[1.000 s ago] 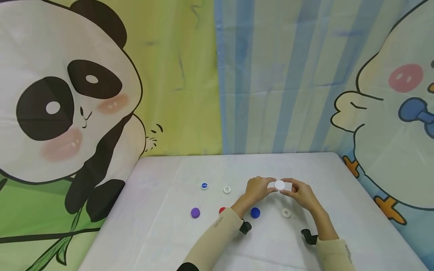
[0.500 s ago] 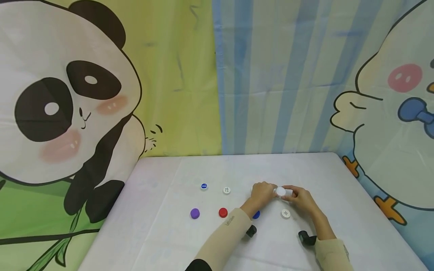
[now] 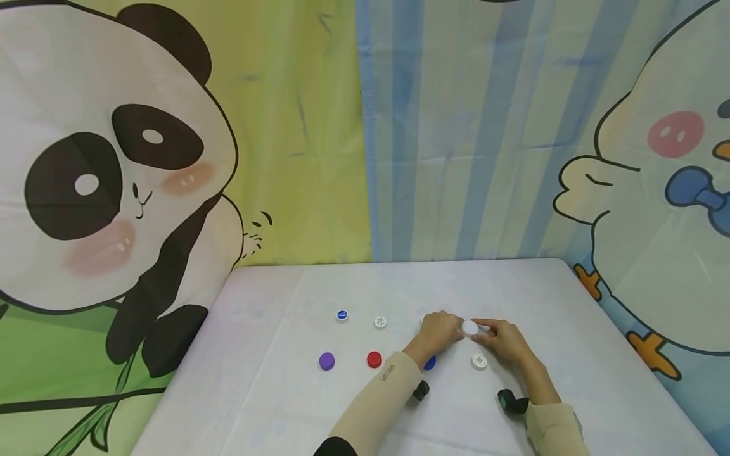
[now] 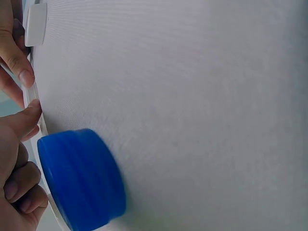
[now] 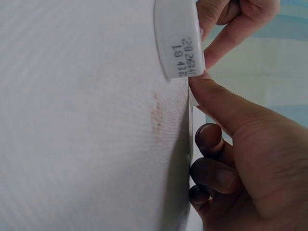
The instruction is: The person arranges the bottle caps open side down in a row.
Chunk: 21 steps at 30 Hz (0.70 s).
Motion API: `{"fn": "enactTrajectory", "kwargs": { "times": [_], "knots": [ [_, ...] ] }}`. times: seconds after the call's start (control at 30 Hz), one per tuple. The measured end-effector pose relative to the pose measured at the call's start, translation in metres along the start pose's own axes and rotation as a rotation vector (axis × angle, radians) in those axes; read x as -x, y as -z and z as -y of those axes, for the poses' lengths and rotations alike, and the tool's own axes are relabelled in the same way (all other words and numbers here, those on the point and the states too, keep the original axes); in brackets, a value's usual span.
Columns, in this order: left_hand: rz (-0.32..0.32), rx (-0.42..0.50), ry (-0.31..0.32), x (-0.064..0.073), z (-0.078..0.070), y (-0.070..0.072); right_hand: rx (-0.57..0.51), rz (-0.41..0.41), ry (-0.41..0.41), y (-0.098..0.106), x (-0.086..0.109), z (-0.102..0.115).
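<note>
A white round cap (image 3: 470,327) lies low at the table surface between my two hands. My left hand (image 3: 440,332) pinches its left side between thumb and finger. From the other side, my right hand (image 3: 504,341) pinches the right edge. In the left wrist view a thin translucent edge (image 4: 32,91) shows between the fingertips; the rest is hidden. A blue cap (image 4: 82,180) stands close to my left hand, partly covered by the forearm in the head view. Near my right hand is a white cap with printed digits (image 5: 178,38).
On the white table (image 3: 274,405) lie a purple cap (image 3: 327,361), a red cap (image 3: 374,359), a blue-and-white cap (image 3: 342,316) and a white marked cap (image 3: 379,322). Something white peeks out behind my left hand. Printed curtains (image 3: 302,158) stand behind the table.
Both hands have come down and slightly nearer with the white cap. The pale strips that showed at its sides are now mostly covered by the fingers. The red cap has come fully into view.
</note>
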<state>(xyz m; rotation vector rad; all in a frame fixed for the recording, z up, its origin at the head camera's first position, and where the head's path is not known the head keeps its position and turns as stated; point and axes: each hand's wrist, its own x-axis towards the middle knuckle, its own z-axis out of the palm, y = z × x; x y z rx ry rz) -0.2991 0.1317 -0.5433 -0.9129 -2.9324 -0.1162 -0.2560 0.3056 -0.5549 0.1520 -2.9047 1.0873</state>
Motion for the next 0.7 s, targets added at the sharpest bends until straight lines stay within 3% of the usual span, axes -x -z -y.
{"fn": "enactTrajectory", "kwargs": {
  "times": [0.3,0.4,0.53,0.63,0.7],
  "knots": [
    [0.033,-0.059,0.009,-0.001,-0.002,0.006,0.026,0.001,0.027,0.001,-0.003,0.0],
    [0.017,-0.081,0.017,0.001,-0.005,0.013,0.051,0.009,0.013,0.005,-0.001,0.003],
    [-0.025,-0.106,0.045,0.004,-0.009,0.038,0.094,0.035,-0.037,0.016,0.002,0.014],
    [-0.067,-0.112,0.111,0.009,-0.004,0.068,0.123,0.04,-0.029,0.029,0.003,0.029],
    [-0.129,-0.086,0.167,0.017,0.004,0.09,0.139,0.024,-0.007,0.04,0.003,0.044]
  ]
}}
